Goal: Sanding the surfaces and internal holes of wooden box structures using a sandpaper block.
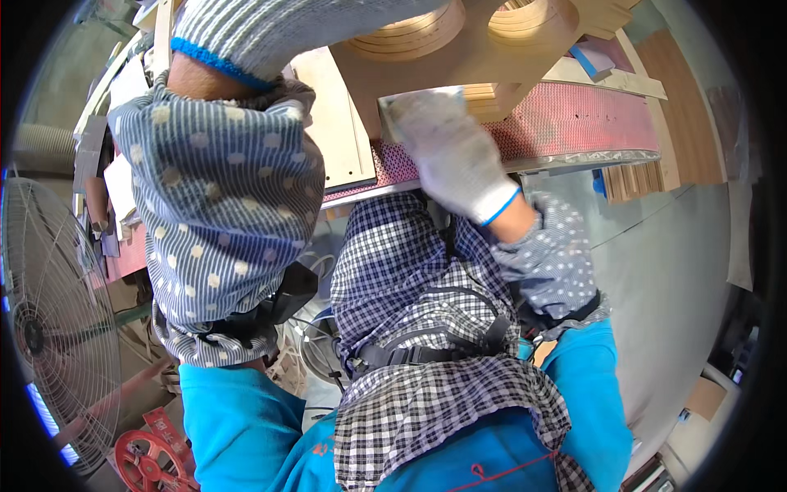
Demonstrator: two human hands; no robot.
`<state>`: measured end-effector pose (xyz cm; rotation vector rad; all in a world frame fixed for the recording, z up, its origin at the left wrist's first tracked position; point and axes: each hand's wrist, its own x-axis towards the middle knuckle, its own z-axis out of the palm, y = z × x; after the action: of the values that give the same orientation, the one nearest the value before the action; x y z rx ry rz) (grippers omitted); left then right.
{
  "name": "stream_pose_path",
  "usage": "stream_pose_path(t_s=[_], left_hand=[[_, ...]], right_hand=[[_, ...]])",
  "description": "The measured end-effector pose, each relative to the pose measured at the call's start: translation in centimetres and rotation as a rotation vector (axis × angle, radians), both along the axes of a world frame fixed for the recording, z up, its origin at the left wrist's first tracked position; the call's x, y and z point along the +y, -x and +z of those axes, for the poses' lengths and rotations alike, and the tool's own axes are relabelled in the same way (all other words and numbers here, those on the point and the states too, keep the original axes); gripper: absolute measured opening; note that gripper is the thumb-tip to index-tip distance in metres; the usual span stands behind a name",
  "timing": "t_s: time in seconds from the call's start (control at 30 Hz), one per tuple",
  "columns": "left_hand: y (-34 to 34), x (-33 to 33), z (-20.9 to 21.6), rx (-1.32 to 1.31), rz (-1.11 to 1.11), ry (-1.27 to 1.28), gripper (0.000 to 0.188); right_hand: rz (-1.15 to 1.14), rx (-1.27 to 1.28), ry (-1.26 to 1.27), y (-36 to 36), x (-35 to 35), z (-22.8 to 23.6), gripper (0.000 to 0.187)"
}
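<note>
A red abrasive belt (574, 123) is seen running across the desk (525, 166); a plywood panel with round cutouts (475, 61) is laid on it.

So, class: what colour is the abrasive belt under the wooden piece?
Reddish-pink with a fine dotted texture: the sanding belt, seen best in the head view.

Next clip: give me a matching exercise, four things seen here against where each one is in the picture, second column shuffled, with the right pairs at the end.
Things:
1. left hand
2. right hand
3. red sanding belt
4. standing fan

Places:
A. far left edge, beside the person
B. resting on the lower edge of the plywood piece with round holes, centre
C. running to the right, under the plywood piece
D. top of the picture, on the plywood piece's left end

Pairs: 1-D, 2-B, 3-C, 4-A
</note>
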<state>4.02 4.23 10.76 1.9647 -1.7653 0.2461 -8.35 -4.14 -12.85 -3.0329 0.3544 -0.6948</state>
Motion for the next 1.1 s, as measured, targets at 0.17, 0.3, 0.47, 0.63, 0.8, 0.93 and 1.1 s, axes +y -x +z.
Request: stream_pose_path(t_s=[0.17,0.3,0.47,0.63,0.8,0.93,1.1], left_hand=[[1.9,-1.2,2.6,0.106,0.269,-0.223,0.058],[0.3,-0.2,0.3,0.020,0.034,-0.076,0.056],[-1.2,1.0,0.5,0.123,-0.146,-0.060,0.056],[1.2,1.8,0.0,-0.162,-0.019,0.136,0.055],[0.8,-0.5,-2.6,-0.121,-0.102,0.157,0.053],[3.2,-1.9,1.8,0.247,0.262,-0.182,0.052],[0.8,-0.7,-1.6,0.001,-0.106,0.059,0.050]], right_hand=[[-0.096,-0.155,-0.070,-0.7,1.5,0.7,0.032],[-0.041,-0.113,-0.179,0.8,-0.8,-0.2,0.038],[0.001,-0.208,0.032,-0.9,2.1,0.7,0.041],[-0.034,-0.013,-0.270,1.0,-1.0,0.7,0.039],[-0.075,-0.213,0.032,0.2,1.7,-0.2,0.032],[-0.448,0.133,-0.335,0.4,-0.7,1.0,0.042],[-0.196,-0.198,0.066,-0.5,1.8,-1.3,0.032]])
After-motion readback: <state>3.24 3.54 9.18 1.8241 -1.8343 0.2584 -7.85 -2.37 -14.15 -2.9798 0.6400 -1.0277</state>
